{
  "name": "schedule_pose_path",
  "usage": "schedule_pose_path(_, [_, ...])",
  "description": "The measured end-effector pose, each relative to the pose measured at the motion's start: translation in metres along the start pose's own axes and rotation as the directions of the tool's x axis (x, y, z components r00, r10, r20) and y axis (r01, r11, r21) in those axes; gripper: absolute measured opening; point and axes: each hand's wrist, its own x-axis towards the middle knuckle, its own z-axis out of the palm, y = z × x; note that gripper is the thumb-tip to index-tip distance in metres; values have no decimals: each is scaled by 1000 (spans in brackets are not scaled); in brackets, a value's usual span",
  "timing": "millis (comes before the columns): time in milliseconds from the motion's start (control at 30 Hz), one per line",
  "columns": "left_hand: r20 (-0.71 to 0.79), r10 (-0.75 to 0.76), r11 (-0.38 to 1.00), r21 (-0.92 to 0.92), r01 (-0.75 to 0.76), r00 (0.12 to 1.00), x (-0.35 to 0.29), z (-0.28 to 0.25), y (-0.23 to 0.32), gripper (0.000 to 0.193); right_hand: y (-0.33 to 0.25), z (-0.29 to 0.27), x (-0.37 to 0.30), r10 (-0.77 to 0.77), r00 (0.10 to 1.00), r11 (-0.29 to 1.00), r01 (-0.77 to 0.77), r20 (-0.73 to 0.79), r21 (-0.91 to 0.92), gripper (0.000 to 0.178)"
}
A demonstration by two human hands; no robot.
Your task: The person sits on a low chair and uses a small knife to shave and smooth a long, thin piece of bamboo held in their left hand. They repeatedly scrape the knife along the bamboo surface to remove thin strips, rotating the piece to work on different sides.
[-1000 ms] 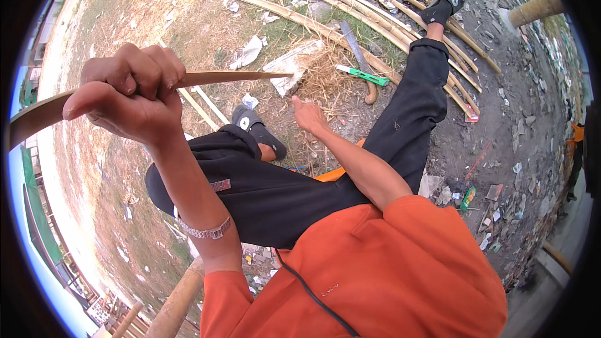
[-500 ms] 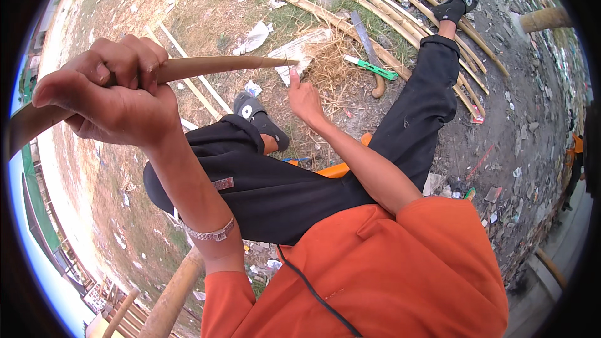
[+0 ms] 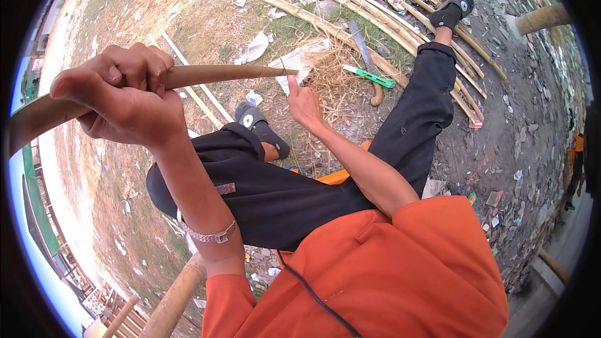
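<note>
My left hand (image 3: 131, 97), with a watch on the wrist, is closed round a long bamboo strip (image 3: 213, 74), raised at the left. The strip narrows to the right and ends at my right hand (image 3: 305, 103). That hand's fingers are curled, with one digit pointing up against the tip. A thin dark sliver (image 3: 283, 64) stands out at this end; whatever the right fingers grip is hidden. Beyond the hand lie pale shavings (image 3: 332, 72), a green tool with a white end (image 3: 375, 77), and a long grey blade (image 3: 359, 37) with a curved wooden handle (image 3: 377, 95).
Several split bamboo lengths (image 3: 369, 9) lie on the ground at the far right. Two pale strips (image 3: 197, 80) lie beyond my left leg. My dark-trousered legs (image 3: 413, 109) are spread around an orange seat edge (image 3: 333, 178). Thick bamboo poles (image 3: 175, 297) stand at lower left.
The left hand and bamboo strip have shifted slightly right and down in view. The right hand stays at the strip's tip.
</note>
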Motion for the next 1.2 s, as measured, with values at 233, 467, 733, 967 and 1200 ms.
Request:
schedule_pose_path(233, [-7, 12, 1000, -22, -13, 1000, -3, 2, 1, 51, 11, -3, 7, 58, 998, 997, -57, 24, -45, 75])
schedule_pose_path(467, [44, 46, 999, 3, -47, 998, -2, 0, 1, 50, 40, -7, 29, 81, 996, 986, -77, 22, -148, 77])
schedule_pose_path(733, [149, 25, 1000, -18, -22, 989, 1, -9, -6, 53, 52, 2, 56, 40, 999, 988, -39, 5, -147, 78])
schedule_pose_path(967, [157, 8, 999, -34, -3, 988, 0, -7, -8, 55, 76, 8, 71, 168, 985, 966, -173, -44, -191, 82])
schedule_pose_path(1200, [106, -34, 999, -13, 35, 994, 1, -2, -3, 53, 103, 24, 90, 142, 987, 970, -155, -81, -189, 77])
